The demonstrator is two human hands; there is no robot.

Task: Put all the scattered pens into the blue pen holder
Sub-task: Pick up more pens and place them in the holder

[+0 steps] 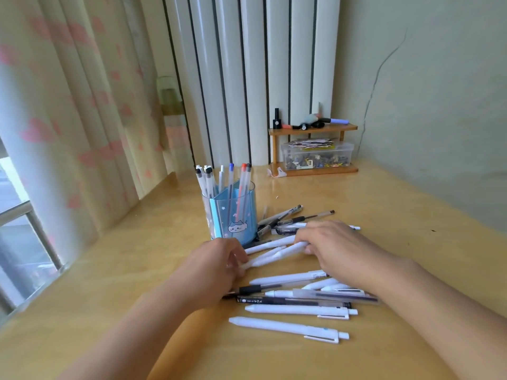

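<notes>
Left hand (219, 263): fingers curled, pinching tip ends of white pens (274, 255)
Right hand (333, 249): fingers bent round the same pens' far ends
Blue pen holder (233, 215): upright just beyond the hands; several pens inside
Scattered pens (296, 305): flat on wooden desk (397, 215), near and beside the holder
</notes>
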